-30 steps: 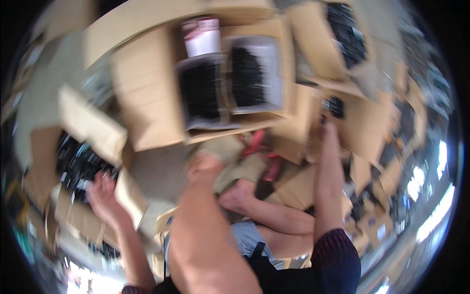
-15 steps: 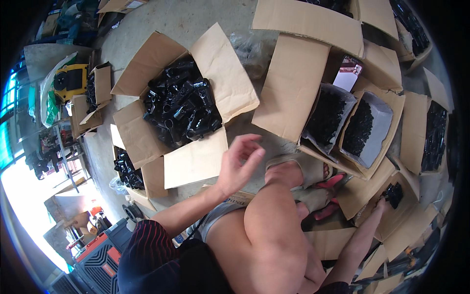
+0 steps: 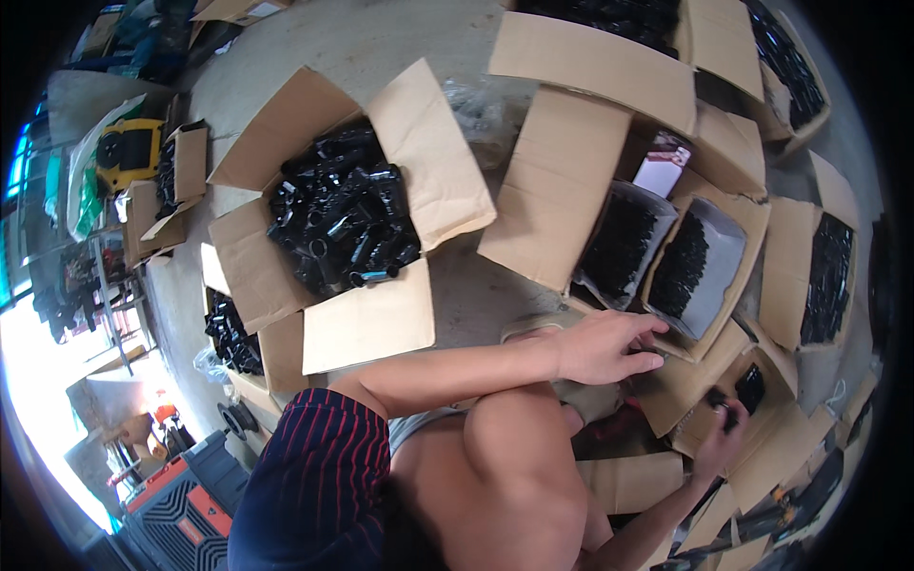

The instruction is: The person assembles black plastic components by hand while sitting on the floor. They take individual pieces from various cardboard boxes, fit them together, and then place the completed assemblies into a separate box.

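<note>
Grey concrete floor [image 3: 381,48] spread between open cardboard boxes, with glare at the left washing out part of the room and the lens's dark rim cutting off the far right. Across the lap, the left forearm hid most of the feet; the left hand [image 3: 605,349] reached over the near edge of the middle box [image 3: 557,186], its fingers loosely bent and thumb parted from them, and whether it touched the cardboard could not be told. Lower right, the right hand [image 3: 722,440] pinched a small dark piece [image 3: 717,396] at its fingertips, above the mouth of a smaller box [image 3: 771,443]; blur hid the piece's exact shape. Inside that smaller box lay a black part [image 3: 751,386]. Two grey trays [image 3: 721,257] stood side by side in the middle box, both holding heaped small black pieces [image 3: 684,271], too fine to tell singly, beside a white-and-maroon carton [image 3: 659,171] whose print was illegible. Leftward, a wide-flapped box [image 3: 369,328] held a jumble of glossy black parts [image 3: 343,209], some of them tubular. More boxes of black parts at the top right ran partly out of view. Lower left, a grey-and-red case [image 3: 176,523] carried a pale label too small to make out.
</note>
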A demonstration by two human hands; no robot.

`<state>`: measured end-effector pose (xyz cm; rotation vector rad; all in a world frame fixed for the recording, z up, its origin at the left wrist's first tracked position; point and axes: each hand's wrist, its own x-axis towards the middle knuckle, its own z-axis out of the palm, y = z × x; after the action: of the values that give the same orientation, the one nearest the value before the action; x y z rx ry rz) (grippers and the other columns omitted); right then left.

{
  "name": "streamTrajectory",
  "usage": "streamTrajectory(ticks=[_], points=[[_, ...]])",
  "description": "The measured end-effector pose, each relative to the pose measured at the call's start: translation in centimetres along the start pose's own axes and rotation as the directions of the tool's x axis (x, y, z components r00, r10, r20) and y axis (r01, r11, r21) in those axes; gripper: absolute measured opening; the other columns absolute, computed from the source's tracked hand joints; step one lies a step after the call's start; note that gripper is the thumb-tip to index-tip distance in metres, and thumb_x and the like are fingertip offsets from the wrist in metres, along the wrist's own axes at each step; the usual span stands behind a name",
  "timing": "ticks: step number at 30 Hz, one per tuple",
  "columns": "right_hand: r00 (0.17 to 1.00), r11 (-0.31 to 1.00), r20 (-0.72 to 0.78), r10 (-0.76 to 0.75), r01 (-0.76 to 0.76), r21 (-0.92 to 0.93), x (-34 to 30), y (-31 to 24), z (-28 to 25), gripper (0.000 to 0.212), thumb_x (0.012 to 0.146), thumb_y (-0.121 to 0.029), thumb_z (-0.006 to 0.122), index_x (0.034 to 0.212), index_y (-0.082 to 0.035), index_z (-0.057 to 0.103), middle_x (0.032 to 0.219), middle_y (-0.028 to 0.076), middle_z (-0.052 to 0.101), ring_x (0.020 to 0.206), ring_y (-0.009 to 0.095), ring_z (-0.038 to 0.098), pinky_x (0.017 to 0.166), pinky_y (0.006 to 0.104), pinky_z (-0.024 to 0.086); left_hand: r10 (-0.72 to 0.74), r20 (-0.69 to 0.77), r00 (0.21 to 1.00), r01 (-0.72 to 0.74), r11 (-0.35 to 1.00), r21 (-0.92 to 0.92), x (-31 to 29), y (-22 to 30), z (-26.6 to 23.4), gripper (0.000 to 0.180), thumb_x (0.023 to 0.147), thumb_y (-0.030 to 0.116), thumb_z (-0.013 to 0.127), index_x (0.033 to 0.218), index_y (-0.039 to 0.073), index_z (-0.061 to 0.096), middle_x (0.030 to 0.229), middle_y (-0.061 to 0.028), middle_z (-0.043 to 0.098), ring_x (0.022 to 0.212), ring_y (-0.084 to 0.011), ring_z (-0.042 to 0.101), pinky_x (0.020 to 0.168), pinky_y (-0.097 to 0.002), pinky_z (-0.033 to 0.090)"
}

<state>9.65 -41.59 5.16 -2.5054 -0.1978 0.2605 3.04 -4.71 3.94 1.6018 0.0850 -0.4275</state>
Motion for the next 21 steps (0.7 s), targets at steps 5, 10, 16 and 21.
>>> streamTrajectory(ticks=[5,10,16,21], points=[[0.797,0.949,0.521,-0.304,0.304,0.089,0.8,-13.7,4.6,0.012,0.089,-0.008,0.066,0.098,-0.001,0.063,0.09,0.015,0.063,0.09,0.035,0.061,0.081,0.0431,0.048,-0.33,0.518,0.789,0.557,0.739,-0.378,1.4,-1.0,1.5,0.063,0.107,0.054,0.044,0.141,0.002,0.053,0.114,-0.0068,0.069,0.094,-0.0168,0.067,0.08,-0.0295,0.055],[0.953,0.896,0.297,-0.061,-0.079,0.438,0.3,-14.9,10.1,0.015,0.089,-0.004,0.075,0.096,-0.003,0.061,0.09,0.01,0.066,0.07,0.018,0.063,0.061,0.0321,0.052,-0.227,0.452,0.863,0.478,0.655,-0.585,-0.3,-3.4,-0.2,0.052,0.111,0.047,0.038,0.139,0.006,0.056,0.099,-0.001,0.064,0.079,-0.0084,0.061,0.068,-0.023,0.049],[0.917,0.22,0.262,0.3,-0.334,0.916,1.0,-19.0,13.1,0.027,0.096,0.001,0.065,0.119,-0.007,0.053,0.113,0.014,0.065,0.092,0.015,0.066,0.068,0.0218,0.058,-0.397,0.057,0.916,0.221,0.38,-0.898,-1.8,-3.9,-0.7,0.047,0.111,0.041,0.039,0.142,0.008,0.05,0.109,-0.0041,0.063,0.091,-0.013,0.062,0.078,-0.0286,0.051],[0.952,0.491,0.23,0.203,-0.302,0.817,-1.6,-18.3,17.6,0.016,0.097,-0.002,0.066,0.112,-0.002,0.059,0.117,0.01,0.065,0.099,0.014,0.065,0.071,0.0215,0.054,-0.347,-0.057,0.936,0.04,0.266,-0.963,-1.6,-3.3,-0.9,0.042,0.112,0.035,0.034,0.144,0.009,0.045,0.13,-0.0115,0.061,0.116,-0.0223,0.062,0.099,-0.0384,0.052]])
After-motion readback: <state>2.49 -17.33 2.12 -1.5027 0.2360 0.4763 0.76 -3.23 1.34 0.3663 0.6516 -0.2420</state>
